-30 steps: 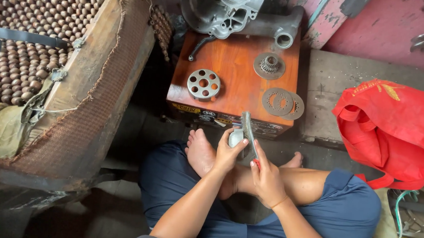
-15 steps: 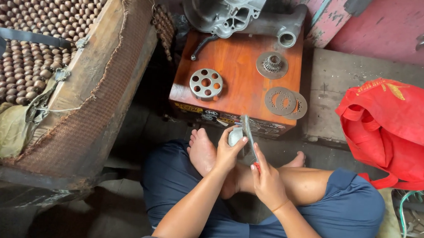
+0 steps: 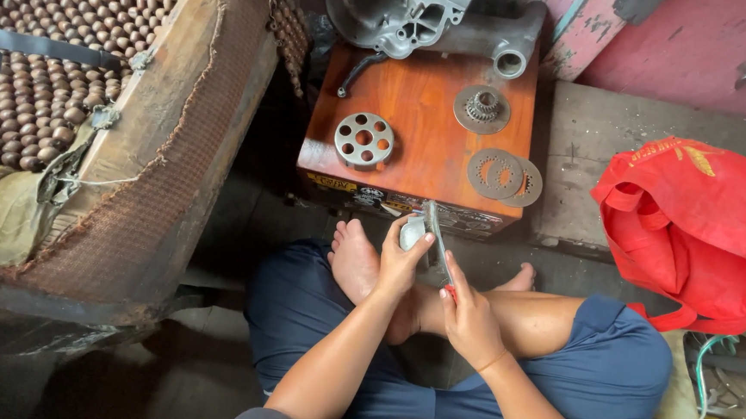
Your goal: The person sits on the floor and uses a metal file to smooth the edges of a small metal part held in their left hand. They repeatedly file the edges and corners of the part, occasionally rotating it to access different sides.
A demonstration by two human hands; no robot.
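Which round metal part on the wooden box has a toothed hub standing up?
The far-right disc near the grey casting; the holed disc and stacked rings lie flat.

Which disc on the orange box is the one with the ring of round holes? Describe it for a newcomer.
Find the orange wooden box ahead of the person's feet. On its left half lies a thick grey metal disc. Unlike the thin flat rings and the geared disc at right, it has large round holes.
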